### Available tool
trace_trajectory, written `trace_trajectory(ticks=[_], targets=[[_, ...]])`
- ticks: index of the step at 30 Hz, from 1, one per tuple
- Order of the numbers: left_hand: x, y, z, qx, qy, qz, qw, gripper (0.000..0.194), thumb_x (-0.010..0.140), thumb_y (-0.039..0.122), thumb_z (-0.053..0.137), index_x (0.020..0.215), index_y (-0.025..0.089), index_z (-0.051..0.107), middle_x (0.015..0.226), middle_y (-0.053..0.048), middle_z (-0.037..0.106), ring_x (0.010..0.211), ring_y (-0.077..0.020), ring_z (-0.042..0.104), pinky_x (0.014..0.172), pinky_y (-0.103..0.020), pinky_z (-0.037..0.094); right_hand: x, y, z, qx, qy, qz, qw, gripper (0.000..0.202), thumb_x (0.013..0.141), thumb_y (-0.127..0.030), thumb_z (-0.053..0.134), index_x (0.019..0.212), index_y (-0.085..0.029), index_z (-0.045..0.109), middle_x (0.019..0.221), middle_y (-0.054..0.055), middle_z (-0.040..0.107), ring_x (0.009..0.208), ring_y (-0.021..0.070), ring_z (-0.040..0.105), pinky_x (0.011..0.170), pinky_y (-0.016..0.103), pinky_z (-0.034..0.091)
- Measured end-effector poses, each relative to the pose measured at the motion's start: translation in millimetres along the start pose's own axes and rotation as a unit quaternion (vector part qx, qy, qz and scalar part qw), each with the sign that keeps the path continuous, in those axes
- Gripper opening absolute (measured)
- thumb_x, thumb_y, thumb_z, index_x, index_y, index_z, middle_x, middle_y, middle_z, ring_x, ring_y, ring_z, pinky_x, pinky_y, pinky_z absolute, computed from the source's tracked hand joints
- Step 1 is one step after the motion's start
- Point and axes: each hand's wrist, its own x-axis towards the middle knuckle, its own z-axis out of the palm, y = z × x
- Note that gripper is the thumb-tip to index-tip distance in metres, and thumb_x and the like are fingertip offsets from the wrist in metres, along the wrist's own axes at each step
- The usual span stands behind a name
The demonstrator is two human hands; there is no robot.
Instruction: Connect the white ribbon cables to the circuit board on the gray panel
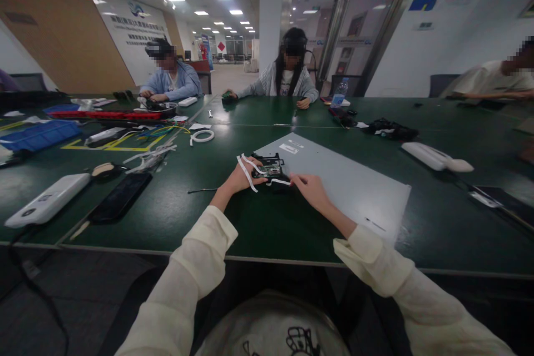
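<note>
My left hand (pixel 244 175) is closed around the left side of a small black device (pixel 272 166) whose green circuit board shows. White tape strips (pixel 247 172) lie over the fingers of that hand and hang past its edge. At the device's lower right, my right hand (pixel 307 184) pinches the end of another short white strip (pixel 278 182). That strip runs from beneath the device to my fingertips. The device is held over the near-left edge of a grey board (pixel 334 178) on the green table.
A thin dark cable (pixel 202 191) lies left of my hands. Farther left are a black phone (pixel 120 198), a white power bank (pixel 49 199), a blue tray (pixel 41 134) and a roll of white tape (pixel 202 137). Two people sit across the table; another sits at right.
</note>
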Motion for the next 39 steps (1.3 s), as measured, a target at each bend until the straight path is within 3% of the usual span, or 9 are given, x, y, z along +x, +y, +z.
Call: trace_trajectory(ticks=[4,6,11,19,23,26,30,33,39], targets=[[0.1,-0.4,0.1,0.006,-0.003,0.007,1.0,0.044,0.07,0.046,0.064,0.101,0.017,0.058,0.103,-0.009,0.056,0.097,-0.0245,0.051,0.089,-0.04,0.04,2.8,-2.9,3.1,0.033,-0.016,-0.033,0.999,0.039,0.084,-0.046,0.045,0.073,-0.017,0.069,0.102,0.007,0.062,0.094,0.0206,0.055,0.084,0.032,0.038],[0.0,-1.0,0.5,0.006,-0.002,0.009,1.0,0.043,0.069,0.046,0.064,0.1,0.017,0.058,0.102,-0.009,0.056,0.096,-0.0242,0.052,0.088,-0.04,0.04,4.7,-3.1,4.5,0.044,-0.024,-0.035,0.998,0.032,0.081,-0.043,0.051,0.071,-0.017,0.068,0.106,0.008,0.059,0.097,0.0211,0.054,0.088,0.034,0.038],[-0.4,-3.5,2.3,0.005,0.0,0.007,1.0,0.043,0.068,0.046,0.066,0.1,0.017,0.058,0.1,-0.009,0.057,0.095,-0.0239,0.053,0.087,-0.04,0.041,7.7,-3.0,2.7,0.135,-0.053,-0.027,0.989,0.022,0.076,-0.036,0.058,0.066,-0.017,0.064,0.101,0.007,0.058,0.092,0.0199,0.054,0.087,0.036,0.04],[-1.4,-8.3,-1.8,0.015,0.016,-0.003,1.0,0.044,0.069,0.047,0.064,0.1,0.017,0.058,0.102,-0.009,0.056,0.095,-0.0243,0.052,0.088,-0.041,0.04,5.1,-15.1,0.1,0.28,-0.046,-0.055,0.957,0.024,0.076,-0.04,0.058,0.068,-0.017,0.061,0.097,0.005,0.057,0.095,0.0183,0.054,0.09,0.035,0.04],[-1.7,-11.3,-3.8,0.008,0.027,-0.007,1.0,0.042,0.068,0.045,0.066,0.099,0.017,0.059,0.1,-0.009,0.057,0.094,-0.0241,0.053,0.089,-0.041,0.04,11.5,-7.9,-0.4,0.393,0.051,-0.041,0.917,0.026,0.08,-0.044,0.052,0.077,-0.019,0.057,0.092,0.003,0.06,0.099,0.0193,0.056,0.09,0.035,0.042],[-1.4,-14.2,-6.1,0.012,0.036,-0.006,0.999,0.043,0.068,0.046,0.066,0.098,0.017,0.059,0.098,-0.009,0.057,0.093,-0.0239,0.053,0.089,-0.041,0.04,16.3,4.9,2.0,0.303,0.113,-0.029,0.946,0.033,0.085,-0.048,0.042,0.093,-0.019,0.057,0.098,0.007,0.061,0.102,0.0217,0.055,0.09,0.039,0.042],[-1.8,-17.7,-11.5,0.022,0.052,-0.01,0.998,0.042,0.069,0.046,0.064,0.098,0.016,0.059,0.098,-0.009,0.057,0.093,-0.0241,0.053,0.088,-0.041,0.04,12.4,16.4,12.4,0.026,0.057,-0.058,0.996,0.053,0.084,-0.045,0.044,0.129,-0.017,0.039,0.123,0.013,0.052,0.113,0.0262,0.049,0.097,0.044,0.036],[-3.3,-19.2,-15.5,0.034,0.061,-0.017,0.997,0.042,0.071,0.047,0.063,0.099,0.016,0.058,0.098,-0.009,0.056,0.094,-0.0241,0.053,0.088,-0.042,0.039,6.4,17.8,19.6,-0.097,-0.006,-0.056,0.994,0.068,0.082,-0.042,0.049,0.139,-0.014,0.023,0.131,0.016,0.045,0.12,0.0291,0.042,0.1,0.046,0.032],[-5.0,-15.9,-24.2,0.052,0.083,-0.033,0.995,0.042,0.072,0.046,0.062,0.101,0.017,0.057,0.101,-0.008,0.056,0.096,-0.024,0.052,0.089,-0.041,0.039,0.8,13.3,13.8,-0.154,-0.056,-0.077,0.983,0.069,0.083,-0.043,0.047,0.14,-0.014,0.02,0.139,0.016,0.035,0.124,0.0302,0.037,0.101,0.045,0.032]])
